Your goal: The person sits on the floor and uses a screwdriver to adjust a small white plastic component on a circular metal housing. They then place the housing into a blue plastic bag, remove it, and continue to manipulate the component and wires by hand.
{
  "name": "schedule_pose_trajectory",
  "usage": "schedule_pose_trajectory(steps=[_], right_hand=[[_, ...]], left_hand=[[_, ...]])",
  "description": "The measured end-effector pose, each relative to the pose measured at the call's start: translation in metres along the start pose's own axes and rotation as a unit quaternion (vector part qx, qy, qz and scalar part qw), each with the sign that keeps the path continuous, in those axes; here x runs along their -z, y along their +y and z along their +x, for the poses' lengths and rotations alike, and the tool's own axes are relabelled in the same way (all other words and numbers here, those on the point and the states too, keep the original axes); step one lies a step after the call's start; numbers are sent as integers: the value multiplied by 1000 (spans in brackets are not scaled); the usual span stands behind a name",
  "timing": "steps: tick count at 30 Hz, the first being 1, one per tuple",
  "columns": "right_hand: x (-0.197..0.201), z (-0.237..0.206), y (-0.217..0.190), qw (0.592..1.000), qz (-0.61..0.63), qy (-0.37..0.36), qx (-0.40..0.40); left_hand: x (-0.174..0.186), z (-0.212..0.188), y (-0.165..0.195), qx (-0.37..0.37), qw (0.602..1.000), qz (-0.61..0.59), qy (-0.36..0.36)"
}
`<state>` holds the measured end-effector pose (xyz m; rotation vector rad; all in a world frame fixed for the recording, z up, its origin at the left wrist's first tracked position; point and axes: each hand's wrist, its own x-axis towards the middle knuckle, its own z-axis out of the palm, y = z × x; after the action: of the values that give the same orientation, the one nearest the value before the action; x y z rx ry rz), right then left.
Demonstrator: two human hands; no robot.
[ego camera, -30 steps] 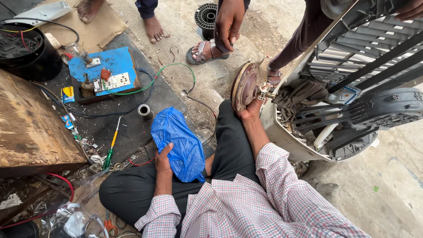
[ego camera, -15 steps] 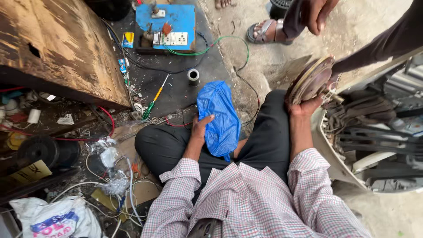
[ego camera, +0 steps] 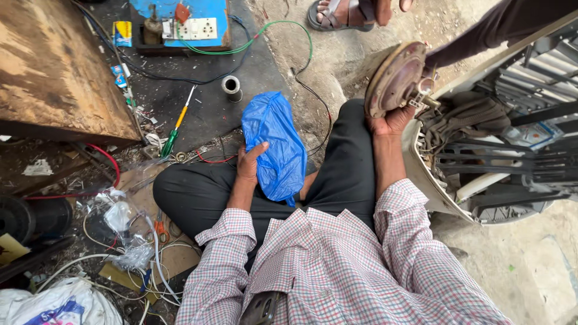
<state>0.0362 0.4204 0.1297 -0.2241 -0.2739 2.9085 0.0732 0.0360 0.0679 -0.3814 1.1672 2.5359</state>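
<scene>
Two hands work apart: the right hand (ego camera: 394,120) cups a rusty round motor housing (ego camera: 397,78) from below, held tilted on edge against the upturned appliance (ego camera: 481,180), while the left hand (ego camera: 248,161), fingers curled, grips a blue plastic bag (ego camera: 274,144) on the lap.

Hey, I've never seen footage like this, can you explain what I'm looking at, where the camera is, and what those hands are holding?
The camera sits on a person's head and looks down at their lap as they sit cross-legged on the ground. The left hand grips a blue plastic bag lying on the knee. The right hand holds up a round, rusty metal disc beside an opened appliance. On the ground lie a yellow-green screwdriver, wires and a blue switchboard. Another person's sandalled foot shows at the top.
</scene>
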Motion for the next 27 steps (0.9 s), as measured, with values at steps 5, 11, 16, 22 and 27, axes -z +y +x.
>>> schedule_pose_trajectory(steps=[5,11,16,22,27], right_hand=[[1,-2,-2,999,26,19,-10],[2,-4,-9,999,10,34,-6],[-6,-5,-12,1000,16,16,4],[-33,-16,-12,997,-53,-48,-4],[-63,-21,-10,988,-114,-100,16]], left_hand=[[-1,0,-1,5,1000,9,-12],[-2,-3,-2,7,1000,28,-10],[-4,-5,-3,23,999,24,-17],[-2,-5,-5,21,999,45,-9],[0,-7,-8,20,999,36,-4]])
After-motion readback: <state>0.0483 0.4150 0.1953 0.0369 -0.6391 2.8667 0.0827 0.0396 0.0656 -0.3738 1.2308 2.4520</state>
